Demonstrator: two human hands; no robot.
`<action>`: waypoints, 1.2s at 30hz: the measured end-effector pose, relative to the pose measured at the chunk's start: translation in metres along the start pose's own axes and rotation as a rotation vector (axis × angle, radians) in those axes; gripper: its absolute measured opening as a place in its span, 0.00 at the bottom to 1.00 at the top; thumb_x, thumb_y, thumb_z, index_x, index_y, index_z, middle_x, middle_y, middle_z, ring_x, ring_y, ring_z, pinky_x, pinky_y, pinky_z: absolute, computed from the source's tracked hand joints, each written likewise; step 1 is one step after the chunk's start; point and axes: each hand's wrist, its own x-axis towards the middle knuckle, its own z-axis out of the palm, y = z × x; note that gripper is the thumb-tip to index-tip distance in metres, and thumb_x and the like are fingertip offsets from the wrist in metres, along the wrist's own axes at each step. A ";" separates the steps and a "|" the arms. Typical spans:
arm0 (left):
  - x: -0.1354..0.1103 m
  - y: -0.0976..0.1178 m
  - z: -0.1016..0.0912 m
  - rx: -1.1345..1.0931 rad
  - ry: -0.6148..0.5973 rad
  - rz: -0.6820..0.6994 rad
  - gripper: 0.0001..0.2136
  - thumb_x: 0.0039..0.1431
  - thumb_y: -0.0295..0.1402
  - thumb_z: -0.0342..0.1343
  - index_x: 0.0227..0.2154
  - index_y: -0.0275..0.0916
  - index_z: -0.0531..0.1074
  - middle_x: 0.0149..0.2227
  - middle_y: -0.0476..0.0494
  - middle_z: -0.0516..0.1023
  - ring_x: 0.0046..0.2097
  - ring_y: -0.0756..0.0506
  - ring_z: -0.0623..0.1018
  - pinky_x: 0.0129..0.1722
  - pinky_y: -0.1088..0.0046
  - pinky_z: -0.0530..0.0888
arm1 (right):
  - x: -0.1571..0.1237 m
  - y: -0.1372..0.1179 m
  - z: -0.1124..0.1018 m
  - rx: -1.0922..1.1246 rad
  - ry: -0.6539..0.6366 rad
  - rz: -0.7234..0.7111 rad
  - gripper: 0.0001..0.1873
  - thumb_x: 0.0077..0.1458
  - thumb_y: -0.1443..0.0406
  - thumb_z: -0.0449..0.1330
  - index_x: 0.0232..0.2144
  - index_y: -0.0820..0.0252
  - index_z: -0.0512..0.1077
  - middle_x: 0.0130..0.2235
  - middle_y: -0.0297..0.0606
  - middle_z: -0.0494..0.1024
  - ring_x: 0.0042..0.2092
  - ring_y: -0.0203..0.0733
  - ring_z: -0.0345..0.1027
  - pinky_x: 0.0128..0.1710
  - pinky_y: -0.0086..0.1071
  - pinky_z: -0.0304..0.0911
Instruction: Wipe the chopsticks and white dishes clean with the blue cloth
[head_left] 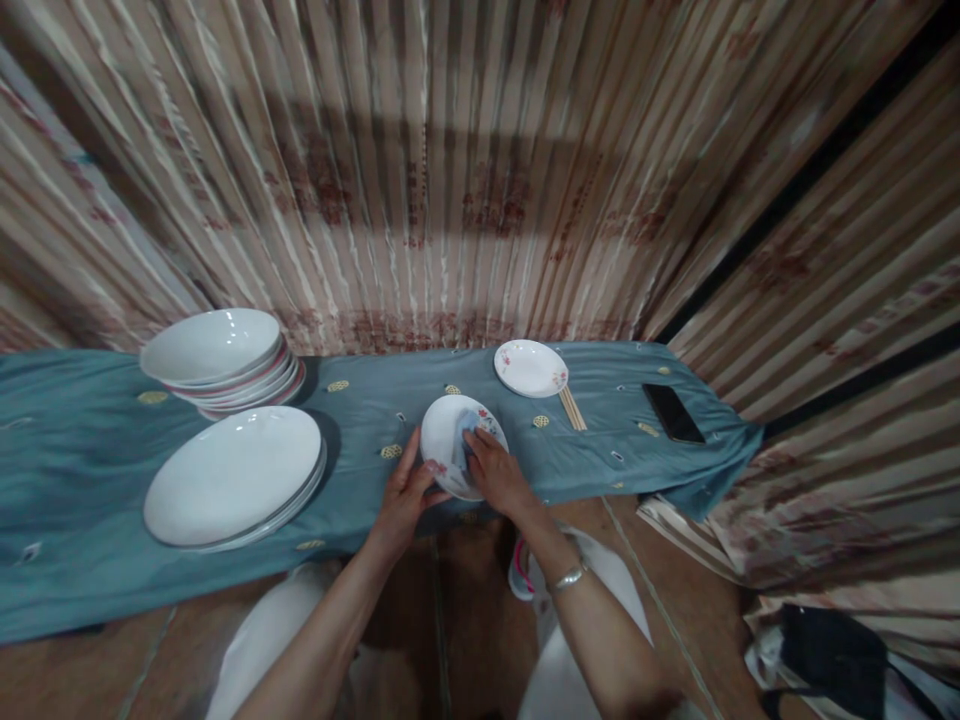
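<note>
A small white plate with a floral rim (439, 440) is tilted up a little near the table's front edge. My left hand (405, 490) grips its left and lower rim, thumb and fingers around the edge. Pressed against the inside of the plate is a light blue cloth (463, 440), held under the bent fingers of my right hand (495, 470). A silver bracelet (569, 578) circles my right wrist. Part of the cloth is hidden by the fingers.
Stacked bowls (217, 350) and large oval plates (236, 475) stand at left on the teal tablecloth (75, 450). Back right are floral plates (529, 368), chopsticks (573, 408) and a black phone (673, 412). Curtains (450, 180) hang behind; a black bag (832, 655) lies low at right.
</note>
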 end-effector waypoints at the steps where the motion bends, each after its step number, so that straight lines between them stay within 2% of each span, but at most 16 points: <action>1: 0.000 0.000 0.000 -0.004 -0.002 0.001 0.39 0.49 0.40 0.65 0.65 0.48 0.56 0.53 0.41 0.74 0.46 0.40 0.78 0.37 0.62 0.80 | -0.004 0.001 -0.003 -0.020 -0.017 0.023 0.25 0.59 0.72 0.50 0.59 0.67 0.64 0.61 0.55 0.65 0.63 0.51 0.58 0.62 0.49 0.57; 6: 0.001 0.000 0.000 0.002 -0.001 0.010 0.41 0.48 0.41 0.66 0.65 0.47 0.56 0.48 0.43 0.77 0.45 0.41 0.78 0.37 0.62 0.80 | -0.024 -0.001 -0.019 -0.044 -0.091 0.035 0.20 0.59 0.70 0.53 0.53 0.63 0.71 0.57 0.51 0.71 0.59 0.49 0.65 0.59 0.44 0.60; 10: 0.002 0.000 -0.002 0.018 0.002 0.014 0.41 0.49 0.41 0.65 0.65 0.47 0.55 0.45 0.44 0.79 0.44 0.42 0.79 0.36 0.65 0.80 | -0.030 -0.007 -0.031 0.036 -0.150 -0.044 0.16 0.58 0.70 0.53 0.45 0.59 0.77 0.48 0.45 0.78 0.49 0.45 0.73 0.52 0.37 0.65; 16: 0.003 -0.001 -0.002 0.058 -0.007 0.015 0.40 0.49 0.42 0.64 0.65 0.47 0.55 0.45 0.43 0.80 0.44 0.41 0.80 0.33 0.69 0.79 | -0.029 -0.013 -0.029 0.397 -0.193 -0.144 0.15 0.56 0.70 0.55 0.41 0.57 0.79 0.43 0.38 0.81 0.43 0.41 0.75 0.45 0.33 0.68; 20: 0.005 -0.004 -0.004 0.063 -0.012 0.021 0.39 0.49 0.43 0.65 0.64 0.50 0.58 0.53 0.43 0.76 0.46 0.41 0.79 0.33 0.72 0.78 | -0.023 -0.017 -0.017 0.622 -0.182 -0.105 0.14 0.55 0.67 0.57 0.43 0.57 0.78 0.46 0.38 0.80 0.46 0.41 0.74 0.47 0.34 0.68; 25: 0.007 -0.005 -0.006 0.074 -0.001 0.020 0.37 0.48 0.44 0.65 0.63 0.51 0.60 0.57 0.44 0.73 0.49 0.40 0.78 0.33 0.72 0.79 | -0.008 -0.024 -0.003 0.716 -0.069 -0.106 0.15 0.55 0.66 0.56 0.44 0.57 0.78 0.48 0.39 0.79 0.49 0.41 0.73 0.52 0.35 0.65; 30: 0.005 0.000 -0.002 0.051 -0.034 0.027 0.38 0.48 0.43 0.65 0.63 0.52 0.59 0.58 0.44 0.72 0.51 0.38 0.77 0.36 0.68 0.80 | 0.005 -0.034 0.005 0.710 0.084 -0.104 0.17 0.52 0.69 0.55 0.43 0.56 0.77 0.50 0.39 0.78 0.51 0.41 0.72 0.52 0.34 0.66; 33: 0.003 0.002 0.000 0.046 -0.035 0.037 0.38 0.47 0.44 0.66 0.62 0.51 0.60 0.61 0.44 0.69 0.51 0.37 0.77 0.36 0.65 0.80 | 0.009 -0.040 0.004 0.650 0.199 -0.124 0.18 0.53 0.68 0.54 0.45 0.57 0.76 0.54 0.40 0.75 0.55 0.42 0.69 0.55 0.35 0.64; 36: 0.002 0.003 0.002 0.058 -0.036 0.041 0.39 0.46 0.45 0.66 0.62 0.49 0.61 0.58 0.42 0.72 0.50 0.37 0.78 0.35 0.65 0.80 | 0.014 -0.045 0.000 0.521 0.279 -0.152 0.20 0.55 0.69 0.54 0.49 0.57 0.74 0.58 0.42 0.71 0.60 0.44 0.63 0.61 0.38 0.57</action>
